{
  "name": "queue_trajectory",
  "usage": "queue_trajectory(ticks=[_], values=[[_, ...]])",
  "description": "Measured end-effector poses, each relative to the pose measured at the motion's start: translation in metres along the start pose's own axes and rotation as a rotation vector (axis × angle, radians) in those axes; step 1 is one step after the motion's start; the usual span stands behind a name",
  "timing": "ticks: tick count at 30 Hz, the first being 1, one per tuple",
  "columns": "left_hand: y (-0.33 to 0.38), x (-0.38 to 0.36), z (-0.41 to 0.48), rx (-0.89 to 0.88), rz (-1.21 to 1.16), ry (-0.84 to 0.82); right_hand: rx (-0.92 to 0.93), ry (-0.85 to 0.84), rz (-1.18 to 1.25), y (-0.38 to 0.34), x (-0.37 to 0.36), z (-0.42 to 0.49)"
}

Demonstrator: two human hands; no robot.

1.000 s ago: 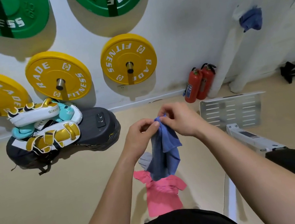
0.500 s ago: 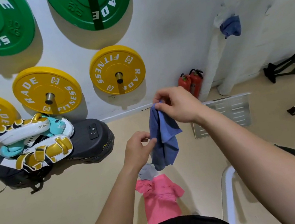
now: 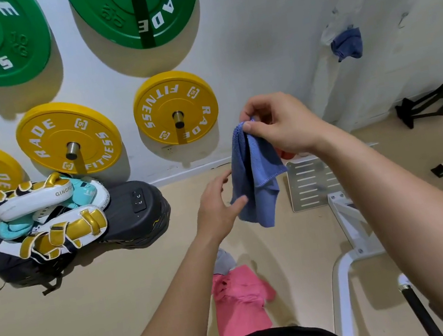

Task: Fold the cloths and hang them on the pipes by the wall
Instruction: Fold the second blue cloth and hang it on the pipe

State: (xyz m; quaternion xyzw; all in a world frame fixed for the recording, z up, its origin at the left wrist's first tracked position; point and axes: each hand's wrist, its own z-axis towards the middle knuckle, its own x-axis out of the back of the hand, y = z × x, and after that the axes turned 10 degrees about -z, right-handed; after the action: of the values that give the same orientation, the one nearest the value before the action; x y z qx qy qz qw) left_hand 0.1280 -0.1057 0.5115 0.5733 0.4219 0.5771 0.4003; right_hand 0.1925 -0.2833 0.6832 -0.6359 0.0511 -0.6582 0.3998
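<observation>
A folded blue cloth (image 3: 255,179) hangs from my right hand (image 3: 280,124), which pinches its top corner at chest height. My left hand (image 3: 218,207) is just left of the cloth with fingers loosely spread, and its fingertips are at the cloth's lower edge. On the floor below lie a pink cloth (image 3: 239,303) and a grey cloth (image 3: 223,262), partly hidden by my left arm. Another blue cloth (image 3: 347,43) hangs on a white pipe (image 3: 324,84) by the wall at the upper right.
Green and yellow weight plates (image 3: 175,107) hang on the wall. A black bag with boxing pads (image 3: 48,216) lies on the floor at the left. A white bench frame (image 3: 348,222), a perforated metal plate (image 3: 310,181) and black stands (image 3: 436,103) are on the right.
My right hand has lifted the blue cloth up and to the right. My left hand has let go of it and opened beside it. The view has tilted up toward the wall.
</observation>
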Motion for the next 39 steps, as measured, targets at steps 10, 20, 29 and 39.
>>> queue_trajectory(ticks=[10, 20, 29, 39], values=[[-0.017, 0.002, 0.012, 0.136, 0.064, 0.072, -0.087, 0.105, -0.057, 0.035, 0.017, 0.001], [-0.067, 0.049, -0.018, 0.243, 0.197, 0.027, -0.225, 0.171, -0.126, 0.074, 0.004, -0.003], [-0.079, 0.118, -0.022, 0.247, 0.26, 0.191, -0.372, 0.156, -0.261, 0.11, -0.007, -0.017], [-0.004, 0.068, -0.002, 0.113, 0.033, 0.135, -0.443, -0.11, -0.13, 0.1, -0.064, -0.041]])
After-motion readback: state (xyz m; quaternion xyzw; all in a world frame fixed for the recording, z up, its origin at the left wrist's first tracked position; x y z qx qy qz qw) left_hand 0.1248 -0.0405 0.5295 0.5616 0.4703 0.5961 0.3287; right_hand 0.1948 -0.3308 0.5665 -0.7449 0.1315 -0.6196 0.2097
